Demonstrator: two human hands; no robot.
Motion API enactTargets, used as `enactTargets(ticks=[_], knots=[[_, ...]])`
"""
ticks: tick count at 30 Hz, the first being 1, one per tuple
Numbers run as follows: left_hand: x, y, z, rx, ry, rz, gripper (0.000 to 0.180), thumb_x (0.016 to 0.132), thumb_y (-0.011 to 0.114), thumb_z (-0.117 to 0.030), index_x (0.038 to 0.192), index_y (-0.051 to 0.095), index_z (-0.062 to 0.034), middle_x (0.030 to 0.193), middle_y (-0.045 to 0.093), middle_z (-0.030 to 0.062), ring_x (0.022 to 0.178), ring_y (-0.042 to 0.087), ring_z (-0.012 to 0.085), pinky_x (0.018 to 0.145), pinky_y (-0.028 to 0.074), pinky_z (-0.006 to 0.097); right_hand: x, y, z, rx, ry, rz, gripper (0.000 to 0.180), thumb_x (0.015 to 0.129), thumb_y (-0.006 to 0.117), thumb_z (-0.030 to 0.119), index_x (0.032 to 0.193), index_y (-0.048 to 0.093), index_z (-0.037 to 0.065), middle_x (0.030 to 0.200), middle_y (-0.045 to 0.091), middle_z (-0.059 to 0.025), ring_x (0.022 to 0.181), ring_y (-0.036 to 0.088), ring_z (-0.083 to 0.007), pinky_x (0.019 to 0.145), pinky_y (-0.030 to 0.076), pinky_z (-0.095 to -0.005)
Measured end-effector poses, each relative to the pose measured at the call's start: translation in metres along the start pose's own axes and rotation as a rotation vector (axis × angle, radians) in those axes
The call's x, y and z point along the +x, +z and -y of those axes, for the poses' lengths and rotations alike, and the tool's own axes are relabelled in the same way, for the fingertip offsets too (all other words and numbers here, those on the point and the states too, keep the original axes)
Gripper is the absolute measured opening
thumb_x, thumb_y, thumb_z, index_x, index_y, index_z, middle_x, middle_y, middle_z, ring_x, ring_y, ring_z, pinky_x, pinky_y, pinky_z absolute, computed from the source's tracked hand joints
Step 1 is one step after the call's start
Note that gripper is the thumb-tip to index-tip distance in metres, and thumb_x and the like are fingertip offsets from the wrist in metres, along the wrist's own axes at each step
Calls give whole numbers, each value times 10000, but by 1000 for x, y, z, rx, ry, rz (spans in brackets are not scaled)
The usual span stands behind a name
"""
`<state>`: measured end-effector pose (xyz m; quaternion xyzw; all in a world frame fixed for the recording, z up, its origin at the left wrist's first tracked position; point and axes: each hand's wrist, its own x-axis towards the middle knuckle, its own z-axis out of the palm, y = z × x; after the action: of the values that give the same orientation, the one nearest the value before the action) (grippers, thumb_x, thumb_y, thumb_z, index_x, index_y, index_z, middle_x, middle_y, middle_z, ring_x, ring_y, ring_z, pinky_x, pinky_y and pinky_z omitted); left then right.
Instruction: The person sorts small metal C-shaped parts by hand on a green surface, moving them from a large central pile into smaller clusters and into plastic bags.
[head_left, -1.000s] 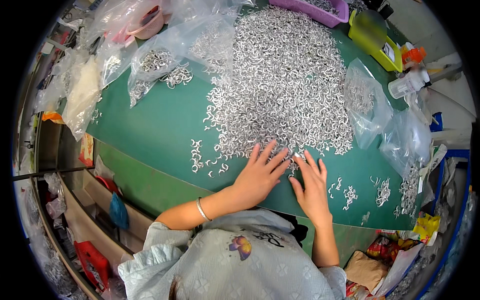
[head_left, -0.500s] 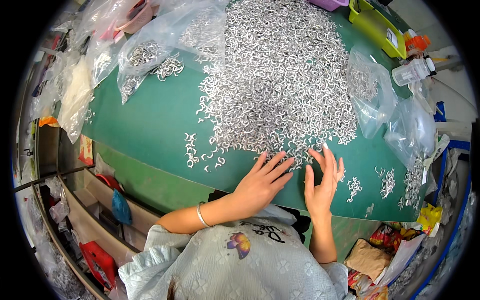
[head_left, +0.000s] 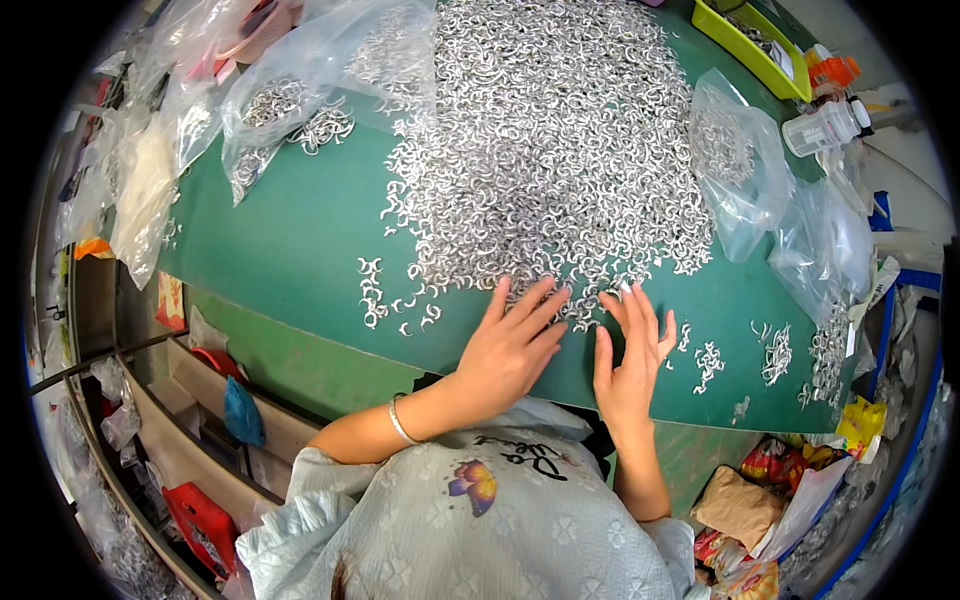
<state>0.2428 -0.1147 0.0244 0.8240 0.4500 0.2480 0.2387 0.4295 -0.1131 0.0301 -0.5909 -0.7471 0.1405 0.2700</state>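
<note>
A wide layer of small silver crescent-shaped metal pieces [head_left: 540,150] covers the middle of the green tabletop [head_left: 270,240]. At its near edge lies my left hand [head_left: 510,345], palm down with fingers spread, fingertips touching the pieces. To its right, my right hand [head_left: 632,355] has its fingers apart, the fingertips at the same edge of the layer. I see nothing gripped in either hand, though what lies under the fingertips is partly hidden. Small groups of loose crescents [head_left: 371,292] sit left of the hands, and more clusters [head_left: 709,367] sit to the right.
Clear plastic bags with crescents stand at the left [head_left: 270,110] and right [head_left: 735,170]. A yellow-green basket [head_left: 755,50] and a clear bottle [head_left: 825,128] are at the far right. Drawers [head_left: 215,410] stand below left; packets and a brown paper bag [head_left: 738,508] lie below right.
The table and its pieces appear shifted slightly left and up in view. Both hands appear slightly higher and further left, still spread at the layer's near edge.
</note>
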Motion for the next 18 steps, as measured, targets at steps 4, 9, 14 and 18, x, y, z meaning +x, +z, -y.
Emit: enactTargets(ticks=[4, 9, 14, 18], knots=[[5, -11, 12, 119, -103, -119, 312, 832, 679, -60, 1138, 644, -12, 1440, 478, 141, 1389, 380, 347, 1112, 240, 612, -15, -11, -3, 72, -19, 39, 380, 892, 598, 36, 1260, 514, -4, 1100, 713, -66, 1280, 506, -306, 1106, 171, -593], [2, -2, 2, -25, -82, -95, 274, 841, 657, -25, 1115, 651, -13, 1437, 477, 147, 1390, 383, 346, 1125, 227, 609, -12, -8, -7, 17, -23, 10, 355, 876, 615, 33, 1225, 556, 0, 1088, 717, -59, 1292, 497, -306, 1106, 173, -598], [8, 7, -5, -31, -56, -146, 347, 804, 696, -61, 1146, 644, -44, 1322, 541, 111, 1241, 488, 314, 1024, 335, 525, -23, -17, -7, 34, -32, 25, 349, 859, 622, 20, 1205, 579, 5, 1056, 721, -59, 1262, 526, -310, 1107, 170, -603], [32, 18, -20, 123, -6, -38, 442, 785, 711, -124, 1213, 613, -76, 1207, 542, 87, 1093, 504, 268, 890, 347, 423, -24, -14, -10, 158, 44, -100, 296, 881, 598, 11, 1176, 583, -16, 1057, 719, -94, 1224, 556, -312, 1111, 228, -539]])
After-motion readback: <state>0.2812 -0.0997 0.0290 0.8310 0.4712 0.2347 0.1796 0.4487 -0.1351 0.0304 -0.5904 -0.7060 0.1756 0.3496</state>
